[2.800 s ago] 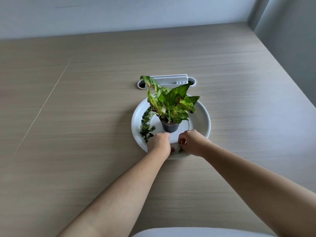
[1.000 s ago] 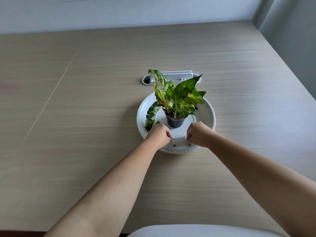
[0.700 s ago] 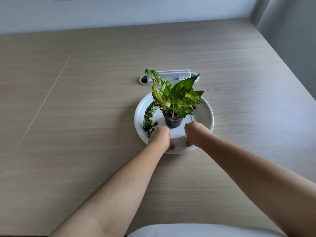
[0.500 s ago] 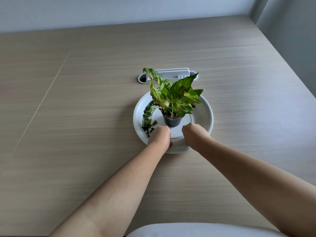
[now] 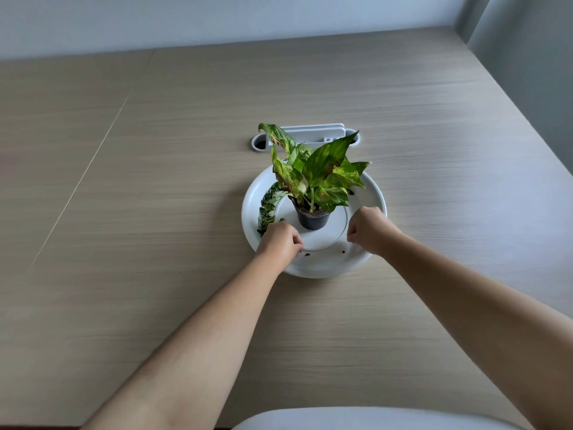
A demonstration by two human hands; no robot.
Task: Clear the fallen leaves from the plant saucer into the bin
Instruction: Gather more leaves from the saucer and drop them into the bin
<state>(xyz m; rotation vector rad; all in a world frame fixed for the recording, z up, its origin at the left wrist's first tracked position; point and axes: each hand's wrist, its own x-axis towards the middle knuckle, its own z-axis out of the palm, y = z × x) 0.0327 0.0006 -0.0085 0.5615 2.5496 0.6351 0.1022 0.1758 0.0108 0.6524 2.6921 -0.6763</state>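
Observation:
A white round saucer [image 5: 373, 187] lies mid-table with a small black pot [image 5: 312, 218] of a green variegated plant [image 5: 319, 172] at its centre. Several fallen leaves [image 5: 268, 206] curve along the saucer's left inner rim. Two small dark bits [image 5: 343, 251] lie near its front. My left hand [image 5: 280, 242] rests fisted on the front-left rim, at the end of the leaf row. My right hand [image 5: 367, 229] hovers fisted over the front-right part. What either fist holds is hidden. No bin is in view.
A white cable-port fitting [image 5: 305, 135] is set into the wooden table [image 5: 155, 181] just behind the saucer. A wall runs along the far edge and another at the right. A pale rounded edge [image 5: 372, 418] shows at the bottom of the view.
My right hand has moved to the right and lifted off the saucer's front. My left hand stays at the front-left rim. Two dark bits now show between the hands.

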